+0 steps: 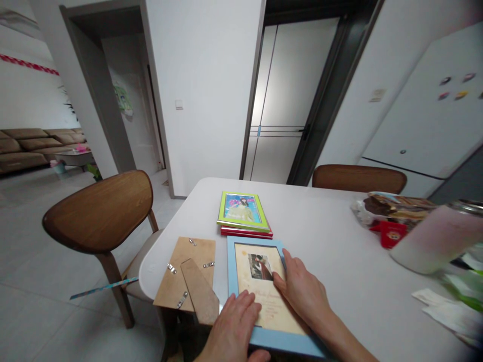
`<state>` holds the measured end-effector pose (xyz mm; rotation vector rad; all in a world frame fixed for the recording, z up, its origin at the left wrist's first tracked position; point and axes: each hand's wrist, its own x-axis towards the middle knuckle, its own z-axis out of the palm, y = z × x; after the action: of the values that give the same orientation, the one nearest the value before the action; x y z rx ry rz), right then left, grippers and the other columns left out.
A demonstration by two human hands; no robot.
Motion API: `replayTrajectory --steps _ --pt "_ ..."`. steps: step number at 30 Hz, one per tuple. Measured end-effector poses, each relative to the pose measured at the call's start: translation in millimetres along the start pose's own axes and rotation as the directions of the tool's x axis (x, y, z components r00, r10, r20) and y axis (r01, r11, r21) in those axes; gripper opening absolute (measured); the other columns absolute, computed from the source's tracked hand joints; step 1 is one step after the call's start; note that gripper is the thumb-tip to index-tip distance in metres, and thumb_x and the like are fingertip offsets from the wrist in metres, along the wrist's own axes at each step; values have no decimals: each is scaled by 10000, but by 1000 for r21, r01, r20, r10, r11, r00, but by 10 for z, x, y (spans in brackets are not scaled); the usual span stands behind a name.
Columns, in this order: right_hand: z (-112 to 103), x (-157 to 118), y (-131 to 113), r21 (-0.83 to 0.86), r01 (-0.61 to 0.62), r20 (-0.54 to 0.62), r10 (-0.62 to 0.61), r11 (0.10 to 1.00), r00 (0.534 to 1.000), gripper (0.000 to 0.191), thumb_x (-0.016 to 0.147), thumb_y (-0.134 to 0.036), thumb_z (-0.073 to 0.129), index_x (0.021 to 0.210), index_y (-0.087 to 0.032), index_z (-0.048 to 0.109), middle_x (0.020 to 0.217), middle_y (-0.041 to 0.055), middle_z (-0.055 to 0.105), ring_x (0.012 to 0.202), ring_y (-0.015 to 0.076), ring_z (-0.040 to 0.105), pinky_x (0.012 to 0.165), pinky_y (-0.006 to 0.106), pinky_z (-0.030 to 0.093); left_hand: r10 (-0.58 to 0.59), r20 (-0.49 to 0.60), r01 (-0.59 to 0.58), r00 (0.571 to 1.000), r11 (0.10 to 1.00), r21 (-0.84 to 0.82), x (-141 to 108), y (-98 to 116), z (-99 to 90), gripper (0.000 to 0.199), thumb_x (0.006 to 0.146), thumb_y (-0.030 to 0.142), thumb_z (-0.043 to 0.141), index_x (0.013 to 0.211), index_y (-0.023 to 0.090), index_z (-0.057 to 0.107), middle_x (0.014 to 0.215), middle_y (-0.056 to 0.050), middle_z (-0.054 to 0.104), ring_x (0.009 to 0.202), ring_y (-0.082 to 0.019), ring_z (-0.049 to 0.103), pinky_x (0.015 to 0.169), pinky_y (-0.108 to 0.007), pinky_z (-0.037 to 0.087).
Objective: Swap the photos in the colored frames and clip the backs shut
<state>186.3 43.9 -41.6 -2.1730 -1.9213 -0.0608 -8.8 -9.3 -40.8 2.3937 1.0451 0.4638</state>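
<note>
Resting on the blue frame [232, 266], both hands are busy with what looks like seating and evening out the printed sheet [269, 304] inside it. The frame lies face up at the near edge of the surface [313, 226], just right of its near left corner. The left hand [233, 322] lies with its fingers loosely extended over the sheet's lower left part, unclenched. The right hand [305, 289] has its thumb on the sheet and its forefinger along the right rail; whether its other fingers grasp the outer edge, I cannot tell. The next move seems to call for light, even pressure, keeping the sheet square to the rails. The rails are flat, matte-looking and pale blue; the sheet is cream, with a small dark photo [259, 267] and faint script. Toward the near left corner lies the backboard [173, 286], a thin brown fibreboard panel with shiny metal clips [181, 300] and a tapered strut [199, 291]. Nearer the far edge, a glossy lime-green frame [241, 225] lies stacked on red frames [245, 233], their borders straight and smooth.
</note>
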Motion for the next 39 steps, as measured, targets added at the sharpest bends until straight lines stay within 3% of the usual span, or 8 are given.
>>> replayTrajectory --steps 4,8,12,15,21,27,31,39 --pt "-65 -40 -101 170 101 -31 -98 980 995 471 777 -320 375 1218 -159 335 991 99 505 765 201 547 624 313 407 -114 -143 130 983 986 109 -346 -325 -278 682 584 169 582 1225 203 350 1328 -119 304 1222 -273 239 974 -512 197" --pt "-119 -215 -665 392 390 -13 -419 833 908 353 760 -321 417 1074 -180 493 1005 85 519 930 201 477 805 317 358 -356 -336 441 872 870 222 -634 -829 -471 667 540 115 585 1182 172 415 1298 -137 355 1203 -298 271 959 -504 242" --pt "-41 -357 -1292 376 444 70 -502 813 862 511 616 -425 567 1070 -202 492 941 85 528 879 252 458 792 402 329 -299 -418 417 858 880 227 -728 -1136 -511 534 568 97 547 1095 174 499 1213 -105 474 1117 -243 426 936 -411 342" --pt "4 -365 -1466 444 414 91 -500 794 862 555 570 -305 590 1101 -203 467 968 87 493 882 240 449 776 373 349 -250 -460 380 852 899 216 -728 -1166 -550 452 577 133 571 1025 194 552 1134 -92 546 1034 -242 507 879 -402 411" --pt "-241 -369 -955 608 348 17 -449 714 893 566 587 -191 515 1148 -178 442 1014 79 470 958 195 436 866 313 340 -97 -491 207 866 963 175 -480 -660 -571 376 623 259 640 989 201 576 1056 -101 588 977 -244 539 832 -383 455" --pt "-327 -459 -65 515 204 127 -309 832 942 429 624 -207 466 1048 -178 523 993 88 497 935 199 476 848 333 371 -100 -275 114 956 993 37 15 -19 -290 342 628 185 652 957 187 560 1115 -86 535 1031 -220 472 872 -350 415" --pt "-226 -466 214 449 186 123 -267 874 956 381 637 -229 464 1003 -178 557 1002 93 496 951 207 467 869 337 354 -120 -193 124 974 992 12 218 77 -112 284 615 163 659 888 177 582 1099 -79 540 1019 -225 471 880 -354 392" --pt "-112 -433 262 366 321 42 -359 874 932 335 658 -251 487 970 -171 579 955 93 519 890 216 469 804 367 371 -114 -138 123 984 991 60 202 8 -41 177 674 225 627 842 186 585 1061 -60 573 1061 -237 448 921 -426 306"
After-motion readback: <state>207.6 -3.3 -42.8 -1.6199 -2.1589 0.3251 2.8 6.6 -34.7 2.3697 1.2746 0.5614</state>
